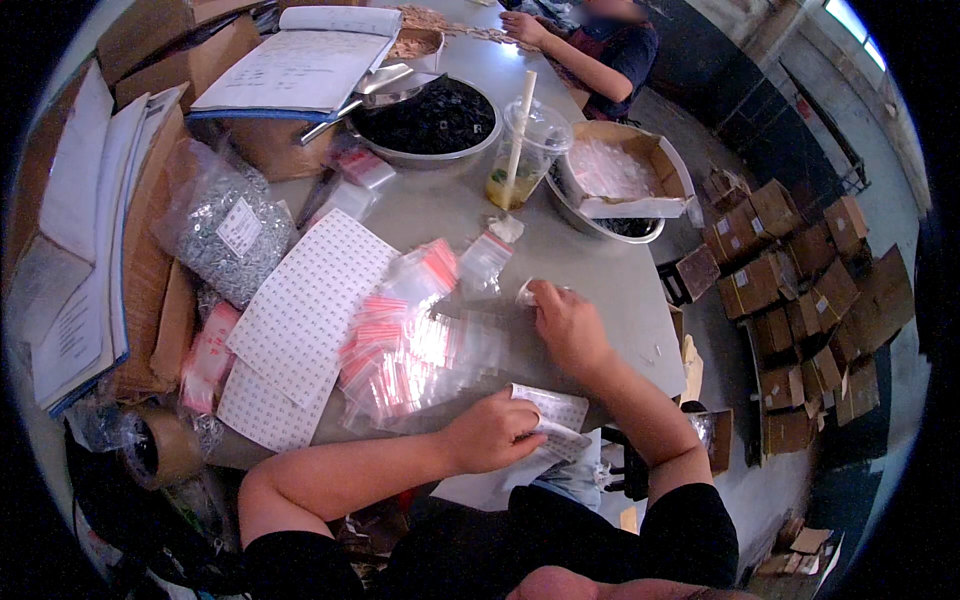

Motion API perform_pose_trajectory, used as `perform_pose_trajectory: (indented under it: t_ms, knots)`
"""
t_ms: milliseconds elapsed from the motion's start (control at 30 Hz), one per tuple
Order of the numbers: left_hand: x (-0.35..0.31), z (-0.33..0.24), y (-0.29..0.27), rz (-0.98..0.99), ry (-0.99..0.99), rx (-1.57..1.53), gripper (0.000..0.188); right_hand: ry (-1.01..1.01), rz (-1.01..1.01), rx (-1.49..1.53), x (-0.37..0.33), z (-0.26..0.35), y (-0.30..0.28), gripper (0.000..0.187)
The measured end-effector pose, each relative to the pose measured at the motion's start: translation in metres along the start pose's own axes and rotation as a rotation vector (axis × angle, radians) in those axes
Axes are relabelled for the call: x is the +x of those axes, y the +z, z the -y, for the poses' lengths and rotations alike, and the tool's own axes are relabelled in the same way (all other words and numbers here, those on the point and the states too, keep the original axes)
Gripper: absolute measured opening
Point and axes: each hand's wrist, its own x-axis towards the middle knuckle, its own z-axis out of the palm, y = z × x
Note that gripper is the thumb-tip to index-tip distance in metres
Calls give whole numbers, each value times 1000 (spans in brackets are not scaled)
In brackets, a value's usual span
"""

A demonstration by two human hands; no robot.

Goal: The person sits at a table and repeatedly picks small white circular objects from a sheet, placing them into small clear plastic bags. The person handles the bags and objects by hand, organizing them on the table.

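Observation:
My left hand (495,432) is closed on a sheet of small printed labels (556,408) at the table's near edge; part of the sheet hangs below the hand. Farther out to the right, my right hand (570,322) rests low over the table, fingers pinched together at a small whitish piece (526,292) too small to name. Left of it lies a loose heap of clear zip bags (400,360) with red strips. One more zip bag (486,262) lies just beyond, beside a crumpled white scrap (507,228). Larger label sheets (310,310) are spread left of the heap.
A bag of metal screws (235,235) leans by cartons at left. Farther back stand a metal bowl of black parts (430,155), a scoop (385,88), a drink cup with a straw (530,145) and a carton of clear bags (680,185). Another person (600,60) sits across.

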Motion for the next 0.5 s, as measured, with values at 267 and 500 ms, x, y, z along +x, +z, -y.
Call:
perform_pose_trajectory:
  t_ms: [267, 500]
  knots:
    - [3, -3, -1, -64, 0, -97, 26, -61, -747, -106, 93, -71, -60, 18]
    - [5, -5, -4, -84, -92, -126, 26, -24, -569, -118, 108, -98, -63, 22]
